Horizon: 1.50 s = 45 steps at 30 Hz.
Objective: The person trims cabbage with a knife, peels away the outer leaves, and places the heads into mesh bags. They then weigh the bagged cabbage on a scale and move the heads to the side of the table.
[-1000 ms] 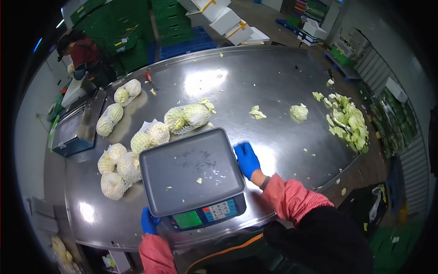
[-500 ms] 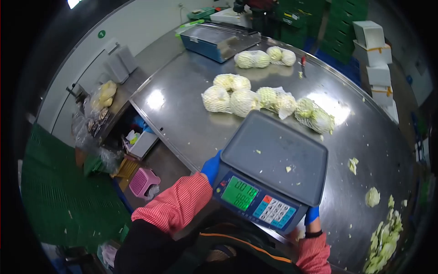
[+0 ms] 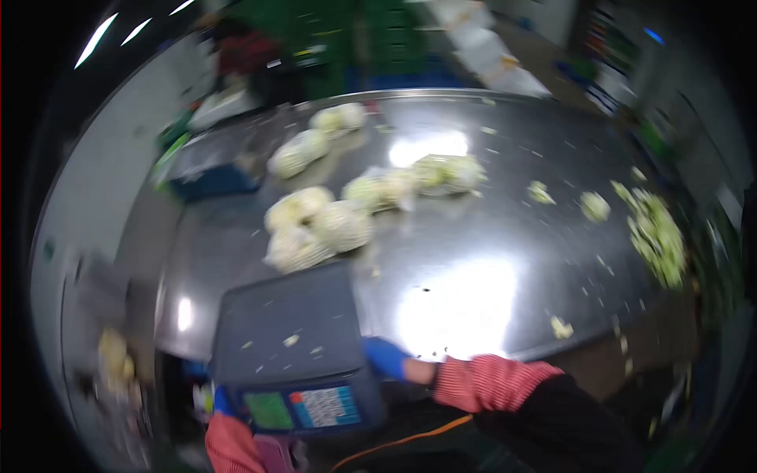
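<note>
A dark digital weighing scale (image 3: 288, 335) with a flat grey tray, a green display and a keypad is held at the near left of the metal table. My left hand (image 3: 223, 402), in a blue glove, grips its left side; part of the hand is hidden by the scale. At the opposite side my right hand (image 3: 386, 359), also blue-gloved, is closed on the scale's edge, with the fingertips hidden. Small pale leaf scraps lie on the tray. Just beyond it are cabbages in white netting (image 3: 343, 225). Motion blurs the picture.
More netted cabbages (image 3: 292, 154) lie farther back on the metal table (image 3: 473, 229), near a blue-sided box (image 3: 213, 173). Cut leaves (image 3: 658, 240) are heaped at the right, with loose scraps around. A person (image 3: 248, 59) stands beyond the far edge, beside green crates (image 3: 386, 39).
My view has swung to the right, so the table and cabbages appear shifted left. The scale stays between both my hands and now sits lower left in view.
</note>
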Tool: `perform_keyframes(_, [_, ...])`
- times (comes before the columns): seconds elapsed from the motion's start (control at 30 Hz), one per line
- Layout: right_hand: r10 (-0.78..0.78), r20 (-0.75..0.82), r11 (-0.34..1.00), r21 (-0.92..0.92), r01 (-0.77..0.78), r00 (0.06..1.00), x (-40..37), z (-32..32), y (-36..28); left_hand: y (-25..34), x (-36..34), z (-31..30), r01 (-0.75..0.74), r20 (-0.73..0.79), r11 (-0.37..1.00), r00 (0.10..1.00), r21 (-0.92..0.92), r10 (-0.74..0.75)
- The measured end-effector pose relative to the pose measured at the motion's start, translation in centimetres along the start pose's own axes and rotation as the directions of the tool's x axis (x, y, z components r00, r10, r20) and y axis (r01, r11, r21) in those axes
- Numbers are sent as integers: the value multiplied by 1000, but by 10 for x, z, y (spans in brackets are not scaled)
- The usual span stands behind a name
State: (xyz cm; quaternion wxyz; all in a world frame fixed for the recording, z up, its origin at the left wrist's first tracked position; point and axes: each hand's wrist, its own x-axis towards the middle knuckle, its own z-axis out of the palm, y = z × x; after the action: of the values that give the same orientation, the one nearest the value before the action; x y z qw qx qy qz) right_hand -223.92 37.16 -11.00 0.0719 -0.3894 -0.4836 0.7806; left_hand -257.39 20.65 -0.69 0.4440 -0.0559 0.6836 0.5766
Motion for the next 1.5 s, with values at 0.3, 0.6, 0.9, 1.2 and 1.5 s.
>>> perform_keyframes(0.3, [-75,-89,885,-466,25,993,34,46,-77,19,94,35,-197,-61,949,974,247,218])
perform_keyframes(0.6, [-271,-426,866,-500,25,863,-173,-93,-12,-67,28,149,-364,138,787,929,498,342])
perform_keyframes(0.9, [-178,-720,982,-171,77,671,-402,-268,131,-259,-134,263,-124,203,213,893,969,-402])
perform_keyframes(1.2, [-287,-896,910,-145,389,337,-476,-467,182,-318,-278,473,-445,363,45,664,895,-654])
perform_keyframes(1.5, [-396,-918,819,-360,-446,15,-600,-657,124,-433,-349,624,-986,997,167,-40,-29,-67])
